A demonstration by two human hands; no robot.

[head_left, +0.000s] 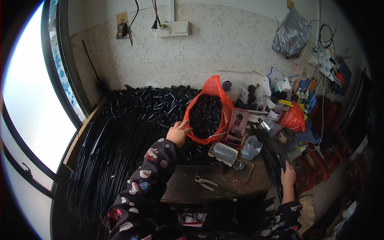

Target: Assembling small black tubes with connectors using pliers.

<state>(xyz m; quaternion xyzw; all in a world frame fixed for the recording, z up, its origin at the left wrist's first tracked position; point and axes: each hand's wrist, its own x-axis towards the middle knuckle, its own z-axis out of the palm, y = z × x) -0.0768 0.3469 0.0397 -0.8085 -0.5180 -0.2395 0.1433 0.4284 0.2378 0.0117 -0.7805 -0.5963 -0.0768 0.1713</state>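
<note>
My left hand [178,133] is at the left rim of a red plastic bag [225,105], its index finger and thumb apart and touching the edge. Small black plastic pieces [205,116] fill the bag, which stands open at the top. On the right, my right hand [288,178] is closed at the side of a bundle of long thin black rods [271,160]; its curled fingers are partly hidden. Left of the bag lies a wide heap of black rods [104,172], with black fittings [160,102] at their far ends.
A phone [237,126] leans beside the bag. Before it are a tray of thin metal pins [223,153], a crumpled clear bag [251,148] and pincers [206,182] near the table's front edge [180,199]. Clutter and another red bag [294,117] crowd the right; a window [24,80] is left.
</note>
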